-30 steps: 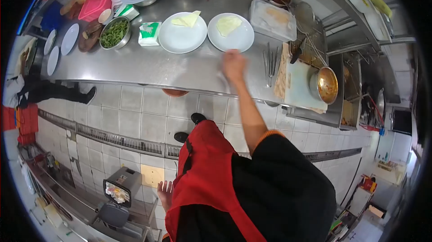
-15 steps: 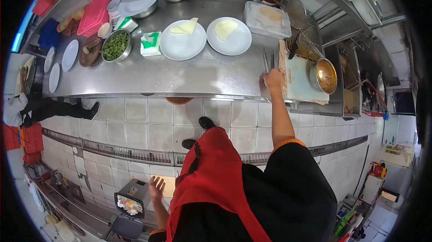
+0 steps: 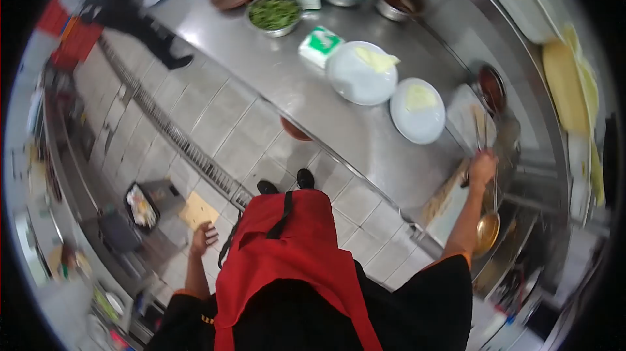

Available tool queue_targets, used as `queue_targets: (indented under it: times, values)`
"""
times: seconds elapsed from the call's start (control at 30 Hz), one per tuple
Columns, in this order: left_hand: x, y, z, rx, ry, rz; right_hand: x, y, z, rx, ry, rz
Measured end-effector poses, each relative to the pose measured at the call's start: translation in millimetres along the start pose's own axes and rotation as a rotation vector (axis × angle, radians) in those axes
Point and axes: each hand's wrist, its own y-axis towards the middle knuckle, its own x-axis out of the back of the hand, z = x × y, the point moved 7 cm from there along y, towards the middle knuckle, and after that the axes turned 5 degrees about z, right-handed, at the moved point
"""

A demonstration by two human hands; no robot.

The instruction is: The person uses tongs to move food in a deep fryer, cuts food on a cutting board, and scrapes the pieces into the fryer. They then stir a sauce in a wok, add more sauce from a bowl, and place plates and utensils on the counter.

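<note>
My right hand (image 3: 482, 168) is closed around metal tongs (image 3: 480, 130), whose tips lie over the clear plastic container (image 3: 462, 115). Whether the tips touch anything inside is blurred. Below that wrist is a pale cutting board (image 3: 445, 220), with a metal bowl (image 3: 487, 232) stained orange beside it. Left of the container, two white plates (image 3: 355, 87) (image 3: 417, 126) each carry a flat, folded pale yellow piece (image 3: 378, 59). Down at my side, my left hand (image 3: 203, 237) is empty, its fingers apart, above the floor.
On the steel counter (image 3: 261, 57) stand a bowl of green leaves (image 3: 274, 13), a green-and-white packet (image 3: 321, 45) and a pot of red sauce (image 3: 491, 89). A bin (image 3: 142, 206) sits on the floor at left. Another person's dark-trousered leg (image 3: 147, 34) shows at upper left.
The view has turned, so the counter now runs diagonally. My right hand has carried the tongs from beside the cutting board to over the plastic container. My left hand stays low and empty.
</note>
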Motion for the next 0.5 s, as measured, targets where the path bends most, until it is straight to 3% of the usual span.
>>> queue_targets:
  times: [0.1,0.17,0.23,0.3,0.37,0.43,0.47,0.5]
  values:
    - [-12.0,-24.6,-34.8,-0.071,-0.050,-0.095,-52.0,42.6,-27.7,-0.156,-0.134,0.400]
    - [-14.7,-38.4,-44.6,-0.128,-0.078,-0.136,8.0,41.1,15.9,-0.288,-0.245,0.335]
    - [-20.4,-52.0,-49.6,-0.184,-0.245,-0.139,49.7,32.7,60.9,-0.319,-0.180,0.017]
    - [-18.4,-50.1,-47.7,-0.179,-0.386,-0.162,55.9,28.7,112.4,-0.028,-0.027,-0.113]
    - [-22.8,-47.2,-56.6,-0.229,-0.607,-0.140,48.4,14.5,183.0,0.258,0.390,-0.178]
    - [-27.0,-43.1,-84.1,-0.307,-0.802,-0.068,45.3,-6.6,276.5,0.255,1.001,0.075]
    - [-27.8,-41.8,-98.4,-0.385,-0.968,0.018,43.4,-17.7,323.7,0.290,1.029,0.177]
    - [-23.7,-36.2,-110.0,-0.377,-0.987,0.017,55.4,-34.5,380.0,0.213,1.204,0.438]
